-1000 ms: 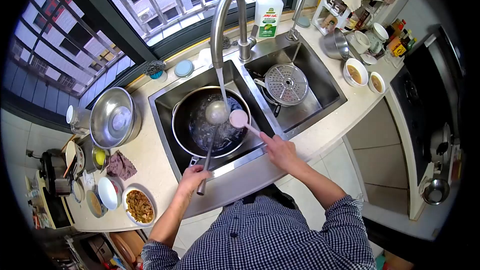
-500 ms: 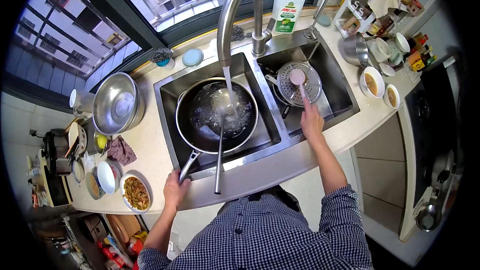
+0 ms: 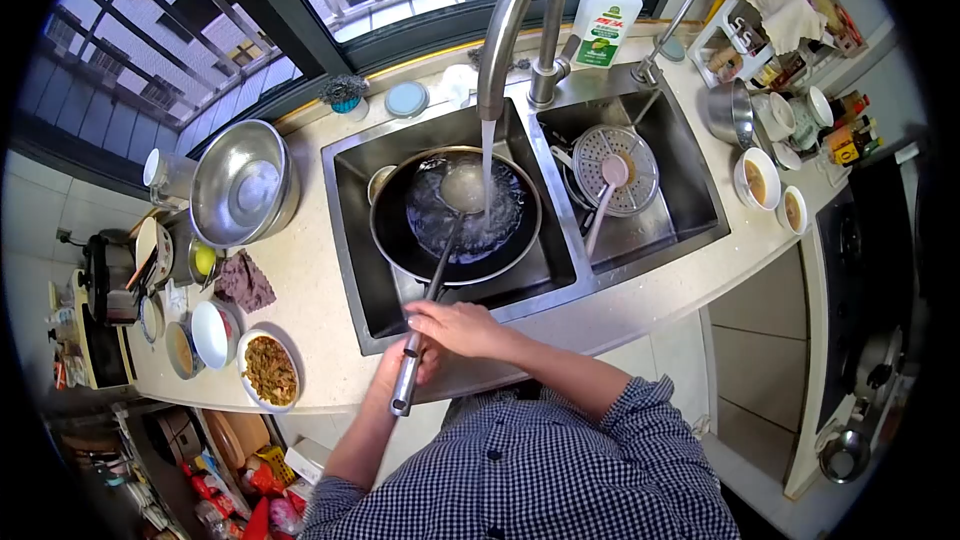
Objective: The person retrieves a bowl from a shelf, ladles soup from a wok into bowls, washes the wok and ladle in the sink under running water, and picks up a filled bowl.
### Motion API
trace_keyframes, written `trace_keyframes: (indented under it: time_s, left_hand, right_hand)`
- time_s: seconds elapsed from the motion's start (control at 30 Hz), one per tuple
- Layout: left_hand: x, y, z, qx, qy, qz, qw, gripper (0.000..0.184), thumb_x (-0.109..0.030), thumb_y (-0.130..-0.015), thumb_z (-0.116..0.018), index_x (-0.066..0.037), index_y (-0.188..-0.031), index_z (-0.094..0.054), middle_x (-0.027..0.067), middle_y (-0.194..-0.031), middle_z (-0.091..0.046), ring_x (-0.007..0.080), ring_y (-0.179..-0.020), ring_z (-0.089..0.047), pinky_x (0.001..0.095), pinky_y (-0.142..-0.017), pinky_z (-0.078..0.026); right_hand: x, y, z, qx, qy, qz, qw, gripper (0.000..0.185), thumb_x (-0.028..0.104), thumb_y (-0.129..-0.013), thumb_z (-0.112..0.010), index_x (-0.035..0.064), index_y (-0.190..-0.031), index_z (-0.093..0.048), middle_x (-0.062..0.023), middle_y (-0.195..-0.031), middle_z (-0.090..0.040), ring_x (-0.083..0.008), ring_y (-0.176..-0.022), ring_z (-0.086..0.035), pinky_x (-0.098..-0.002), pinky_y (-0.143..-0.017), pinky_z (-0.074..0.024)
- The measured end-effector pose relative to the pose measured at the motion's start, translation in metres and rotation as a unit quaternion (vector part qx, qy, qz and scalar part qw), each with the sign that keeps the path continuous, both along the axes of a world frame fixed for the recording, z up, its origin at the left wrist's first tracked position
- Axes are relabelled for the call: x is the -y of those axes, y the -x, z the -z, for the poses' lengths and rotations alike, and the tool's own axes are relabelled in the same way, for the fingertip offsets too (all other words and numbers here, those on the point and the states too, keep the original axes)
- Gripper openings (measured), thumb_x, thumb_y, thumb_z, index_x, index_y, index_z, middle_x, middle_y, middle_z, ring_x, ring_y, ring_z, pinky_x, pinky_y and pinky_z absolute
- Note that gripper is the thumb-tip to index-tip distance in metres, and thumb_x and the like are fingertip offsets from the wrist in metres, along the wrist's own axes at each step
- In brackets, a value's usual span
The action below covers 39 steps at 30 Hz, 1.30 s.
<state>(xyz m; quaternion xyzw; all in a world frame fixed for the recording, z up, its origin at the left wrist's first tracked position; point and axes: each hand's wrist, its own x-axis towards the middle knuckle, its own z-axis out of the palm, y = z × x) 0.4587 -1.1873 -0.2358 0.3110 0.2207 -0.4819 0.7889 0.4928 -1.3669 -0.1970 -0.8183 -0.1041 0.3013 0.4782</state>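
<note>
A dark wok (image 3: 400, 252) with water in it sits over the left sink basin, under the running faucet (image 3: 489, 90). Inside it lies the round head of a metal ladle (image 3: 462, 186), whose long handle points toward me. My left hand (image 3: 405, 365) is closed at the near end, where the wok's handle and the ladle's handle overlap. Over it, my right hand (image 3: 455, 328) has its fingers around the ladle's handle. The pink spoon (image 3: 614, 172) rests on the perforated steamer plate (image 3: 645, 185) in the right basin.
A steel bowl (image 3: 236, 190), a purple cloth (image 3: 243, 282) and a dish of food (image 3: 269, 370) stand left of the sink. Behind it is a soap bottle (image 3: 606, 15). Two small bowls (image 3: 750, 168) and a steel pot (image 3: 728, 112) are on the right.
The pink spoon was set down on the steamer plate and my right hand moved left to the ladle. My left hand, with the wok's handle, has shifted right.
</note>
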Motion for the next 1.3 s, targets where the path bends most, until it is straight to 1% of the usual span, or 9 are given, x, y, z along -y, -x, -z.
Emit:
trace_keyframes:
  time_s: [0.1, 0.17, 0.27, 0.47, 0.63, 0.87, 1.07, 1.17, 1.3]
  left_hand:
    - [0.017, 0.010, -0.003, -0.100, 0.083, -0.175, 0.976, 0.015, -0.016, -0.081, -0.050, -0.002, -0.086, -0.047, 0.0014, -0.059, -0.044, 0.0069, -0.038, -0.038, 0.0198, -0.033, -0.034]
    - [0.026, 0.003, -0.015, -0.160, 0.167, -0.159, 0.960, 0.013, -0.006, -0.082, -0.048, -0.001, -0.094, -0.047, 0.0018, -0.063, -0.044, 0.0062, -0.040, -0.038, 0.0194, -0.033, -0.034]
    - [0.026, -0.022, -0.047, -0.204, 0.201, -0.128, 0.949, 0.016, -0.003, -0.084, -0.045, -0.001, -0.100, -0.046, 0.0018, -0.069, -0.040, 0.0050, -0.045, -0.037, 0.0180, -0.033, -0.032]
    - [0.039, -0.044, -0.110, -0.079, -0.027, -0.013, 0.996, 0.015, 0.001, -0.076, -0.050, -0.001, -0.091, -0.049, 0.0005, -0.062, -0.045, 0.0051, -0.041, -0.038, 0.0179, -0.032, -0.032]
    - [0.048, -0.043, -0.149, 0.025, -0.202, 0.055, 0.978, 0.022, 0.002, -0.068, -0.051, 0.000, -0.090, -0.047, 0.0037, -0.063, -0.048, 0.0071, -0.040, -0.039, 0.0206, -0.030, -0.034]
    - [0.036, -0.027, -0.178, 0.080, -0.285, 0.085, 0.951, 0.029, 0.001, -0.067, -0.053, 0.001, -0.095, -0.043, 0.0057, -0.065, -0.048, 0.0088, -0.039, -0.042, 0.0216, -0.030, -0.038]
    - [0.025, -0.028, -0.152, 0.043, -0.173, 0.035, 0.983, 0.028, 0.002, -0.071, -0.051, 0.002, -0.098, -0.043, 0.0057, -0.069, -0.048, 0.0067, -0.038, -0.039, 0.0197, -0.029, -0.034]
    - [0.013, -0.030, -0.111, 0.000, -0.091, 0.023, 0.996, 0.028, 0.002, -0.073, -0.051, 0.002, -0.100, -0.043, 0.0056, -0.070, -0.048, 0.0058, -0.039, -0.038, 0.0189, -0.029, -0.032]
    - [0.013, -0.020, -0.079, -0.008, -0.115, 0.031, 0.993, 0.025, -0.001, -0.076, -0.055, -0.001, -0.097, -0.043, 0.0026, -0.060, -0.043, 0.0065, -0.039, -0.039, 0.0186, -0.030, -0.031]
  right_hand:
    - [0.013, 0.003, 0.004, 0.025, 0.004, 0.026, 0.999, 0.038, 0.045, -0.081, -0.053, 0.0084, -0.089, -0.056, -0.0121, -0.076, -0.062, -0.0281, -0.072, -0.061, -0.0372, -0.065, -0.0458]
    - [0.030, 0.016, 0.024, -0.028, -0.150, 0.138, 0.979, 0.027, 0.029, -0.075, -0.064, 0.0058, -0.084, -0.056, -0.0041, -0.067, -0.055, -0.0151, -0.060, -0.055, -0.0280, -0.057, -0.0429]
    - [0.072, 0.027, 0.019, -0.125, -0.311, 0.235, 0.912, 0.016, 0.010, -0.071, -0.058, 0.0047, -0.086, -0.056, 0.0015, -0.063, -0.047, -0.0064, -0.053, -0.046, -0.0220, -0.047, -0.0354]
    - [0.116, 0.061, -0.013, -0.254, -0.435, 0.229, 0.833, 0.027, 0.003, -0.072, -0.054, 0.0050, -0.099, -0.049, -0.0032, -0.060, -0.048, -0.0096, -0.043, -0.043, -0.0227, -0.040, -0.0331]
    - [0.138, 0.076, -0.006, -0.313, -0.525, 0.220, 0.761, 0.027, 0.002, -0.073, -0.052, 0.0053, -0.100, -0.045, -0.0054, -0.063, -0.048, -0.0105, -0.043, -0.042, -0.0227, -0.039, -0.0329]
    - [0.143, 0.086, -0.007, -0.220, -0.466, 0.179, 0.838, 0.023, 0.004, -0.075, -0.053, 0.0051, -0.097, -0.048, -0.0006, -0.061, -0.048, -0.0069, -0.047, -0.045, -0.0220, -0.041, -0.0346]
    - [0.127, 0.076, -0.002, -0.125, -0.357, 0.131, 0.916, 0.027, 0.005, -0.076, -0.052, 0.0071, -0.103, -0.054, 0.0018, -0.068, -0.045, -0.0055, -0.056, -0.045, -0.0205, -0.049, -0.0356]
    - [0.110, 0.065, 0.003, -0.118, -0.315, 0.125, 0.933, 0.030, 0.005, -0.075, -0.048, 0.0049, -0.105, -0.054, 0.0054, -0.065, -0.035, -0.0037, -0.058, -0.033, -0.0205, -0.050, -0.0292]
    - [0.093, 0.057, 0.015, -0.083, -0.143, 0.090, 0.982, 0.037, 0.014, -0.078, -0.046, 0.0084, -0.114, -0.052, -0.0043, -0.071, -0.052, -0.0150, -0.064, -0.051, -0.0277, -0.059, -0.0415]
